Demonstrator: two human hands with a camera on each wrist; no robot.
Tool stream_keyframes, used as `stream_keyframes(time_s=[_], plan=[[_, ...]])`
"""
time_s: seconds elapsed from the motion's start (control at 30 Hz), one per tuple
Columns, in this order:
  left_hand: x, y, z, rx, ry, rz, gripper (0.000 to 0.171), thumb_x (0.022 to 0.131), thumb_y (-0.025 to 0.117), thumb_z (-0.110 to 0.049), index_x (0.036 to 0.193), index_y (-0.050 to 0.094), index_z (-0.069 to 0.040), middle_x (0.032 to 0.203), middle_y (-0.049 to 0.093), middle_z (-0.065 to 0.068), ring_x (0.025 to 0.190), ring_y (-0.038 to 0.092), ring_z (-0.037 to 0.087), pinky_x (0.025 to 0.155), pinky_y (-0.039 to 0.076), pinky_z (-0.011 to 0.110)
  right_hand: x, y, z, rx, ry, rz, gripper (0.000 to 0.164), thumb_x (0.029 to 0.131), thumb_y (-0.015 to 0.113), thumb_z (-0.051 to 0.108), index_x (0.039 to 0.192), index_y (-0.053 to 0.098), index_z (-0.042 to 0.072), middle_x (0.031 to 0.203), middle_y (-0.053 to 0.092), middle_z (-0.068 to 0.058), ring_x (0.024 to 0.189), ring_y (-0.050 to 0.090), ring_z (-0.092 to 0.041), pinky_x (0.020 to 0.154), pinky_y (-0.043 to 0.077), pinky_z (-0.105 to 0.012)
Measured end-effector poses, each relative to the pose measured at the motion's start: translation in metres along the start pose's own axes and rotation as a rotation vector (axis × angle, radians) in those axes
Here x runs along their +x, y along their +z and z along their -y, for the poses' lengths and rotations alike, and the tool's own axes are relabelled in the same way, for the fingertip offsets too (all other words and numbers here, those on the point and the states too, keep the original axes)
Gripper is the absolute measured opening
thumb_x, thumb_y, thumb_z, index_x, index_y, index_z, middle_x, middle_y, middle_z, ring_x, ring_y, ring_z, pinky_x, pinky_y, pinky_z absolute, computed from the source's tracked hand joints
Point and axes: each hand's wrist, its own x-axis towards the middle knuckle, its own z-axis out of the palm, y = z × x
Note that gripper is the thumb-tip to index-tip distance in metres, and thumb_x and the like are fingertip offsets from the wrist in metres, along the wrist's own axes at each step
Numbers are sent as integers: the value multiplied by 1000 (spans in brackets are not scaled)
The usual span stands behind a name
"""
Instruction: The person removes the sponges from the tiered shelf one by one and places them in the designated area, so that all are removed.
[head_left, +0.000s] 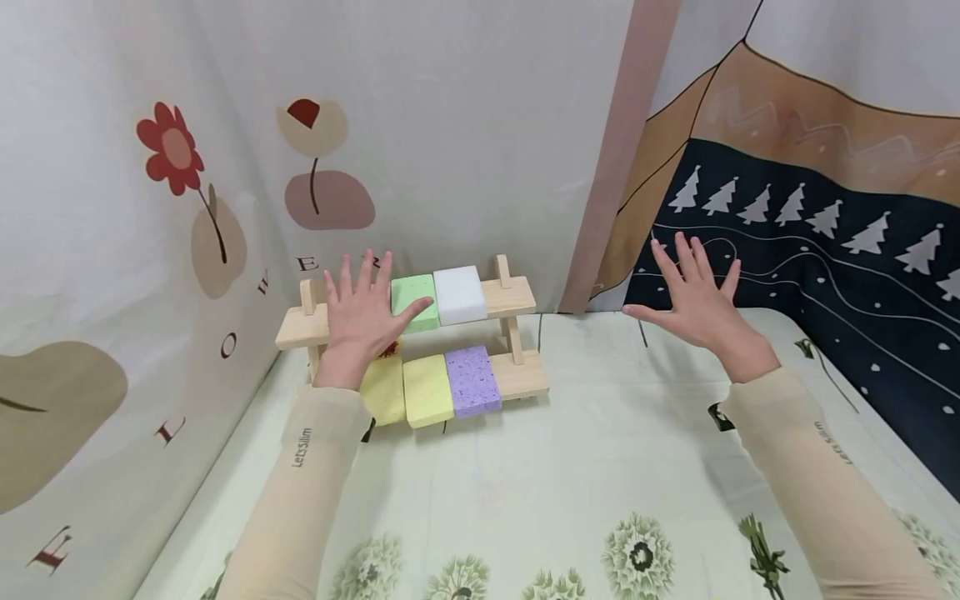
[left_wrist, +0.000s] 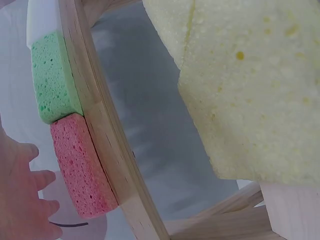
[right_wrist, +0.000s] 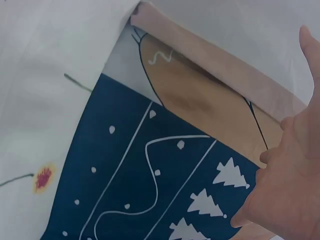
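Five fingers [head_left: 347, 279] apart, my left grip [head_left: 360, 321] hovers by the rack's [head_left: 510, 296] left end, near the shelved sponges [head_left: 414, 302]; surface [head_left: 600, 433] runs from the rack's right edge toward my right grip [head_left: 697, 308], also spread.

White fabric backdrop [head_left: 480, 125] behind a pale green floral tablecloth [head_left: 570, 467]
A red printed flower [head_left: 174, 150] at left; at right, a dusty-pink slanting strip [head_left: 621, 150] beside a navy-and-brown printed panel [head_left: 892, 354] with white pine trees [head_left: 827, 220].
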Motion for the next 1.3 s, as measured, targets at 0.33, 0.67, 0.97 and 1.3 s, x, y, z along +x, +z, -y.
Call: stream_keyframes(time_s=[0.33, 0.67, 0.97, 1.3], plan=[[-4, -1, 6, -13, -15, -17, 110, 83, 21, -91, 162, 4, -17, 169, 4, 15, 155, -4, 45, 122, -8, 65, 4, 10, 12, 42, -17, -12, 105, 88, 60, 64, 162, -1, 21, 168, -13, -15, 155, -14, -38, 111, -18, -77], [-7, -2, 16, -18, -29, -22, 106, 85, 20, -89, 162, -3, -19, 170, 2, 14, 155, -3, 44, 123, -9, 64, 8, 19, 25, 80, -28, -1, 103, 90, 61, 61, 162, 0, 21, 168, -14, -13, 155, -15, -37, 112, -18, -75], [-12, -2, 24, -35, -42, -41, 104, 87, 21, -87, 162, -2, -19, 170, 2, 12, 156, -3, 41, 124, -6, 62, 10, 26, 34, 102, -36, 0, 102, 90, 61, 59, 162, 0, 20, 169, -11, -15, 155, -13, -38, 114, -17, -74], [-17, -2, 33, -39, -52, -82, 99, 90, 22, -83, 162, 1, -19, 169, 7, 13, 156, 3, 41, 125, -3, 60, 11, 36, 43, 121, -53, -26, 104, 89, 59, 66, 162, 1, 19, 169, -7, -14, 156, -10, -37, 117, -12, -73]])
